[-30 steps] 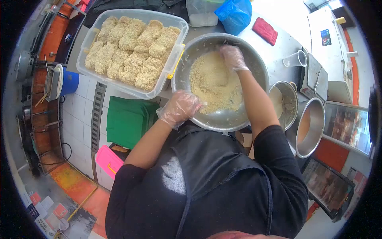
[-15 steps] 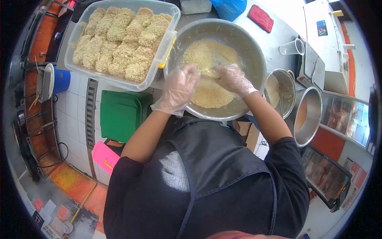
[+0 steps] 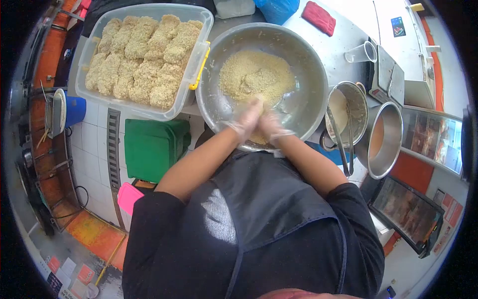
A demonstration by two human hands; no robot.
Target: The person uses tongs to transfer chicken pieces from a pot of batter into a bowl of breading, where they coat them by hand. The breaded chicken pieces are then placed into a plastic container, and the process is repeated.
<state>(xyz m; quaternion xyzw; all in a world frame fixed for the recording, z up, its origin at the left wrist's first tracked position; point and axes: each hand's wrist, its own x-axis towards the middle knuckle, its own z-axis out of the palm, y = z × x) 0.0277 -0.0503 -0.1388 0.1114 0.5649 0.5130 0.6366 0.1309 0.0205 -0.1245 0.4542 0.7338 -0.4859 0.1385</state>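
Observation:
A wide steel bowl (image 3: 309, 94) holds pale breadcrumbs (image 3: 239, 67), with a lumpy crumb-coated mound (image 3: 261, 79) in the middle. My left hand (image 3: 247, 118) and my right hand (image 3: 269, 122), both in clear plastic gloves, come together low over the near side of the bowl. Motion smears their fingers, and I cannot tell what lies between them. More crumbs show just beneath the hands. To the left, a clear plastic tub (image 3: 82, 74) with yellow clips carries rows of crumb-coated pieces (image 3: 142, 37).
Right of the bowl stand a steel pot (image 3: 366, 107) with tongs (image 3: 351, 134) and pale batter, and another steel bowl (image 3: 396, 137) of orange liquid. A plastic cup (image 3: 362, 53), a scale (image 3: 388, 74) and a red cloth (image 3: 319, 18) are behind. A green bin (image 3: 149, 149) stands below the tub.
Both hands have moved from the middle of the bowl toward its near rim and closer together. The crumb-coated mound is now uncovered. The camera view has shifted slightly.

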